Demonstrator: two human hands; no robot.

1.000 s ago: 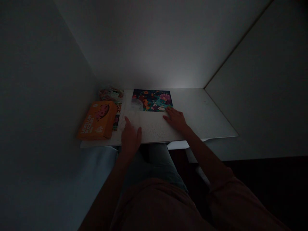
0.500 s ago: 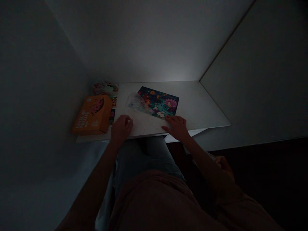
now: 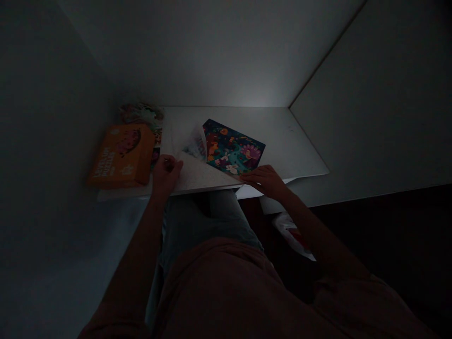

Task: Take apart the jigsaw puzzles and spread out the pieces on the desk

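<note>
Left hand (image 3: pixel 165 176) pinching a translucent sheet (image 3: pixel 199 172), partly over a colourful puzzle (image 3: pixel 235 146). Right hand (image 3: pixel 266 181) spread flat beside the puzzle's near corner.

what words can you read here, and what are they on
"PUZZLES" on the orange box; the word above it is too blurred to read
small marks at the box's corners: too small to read
the colourful picture: no readable words
</note>
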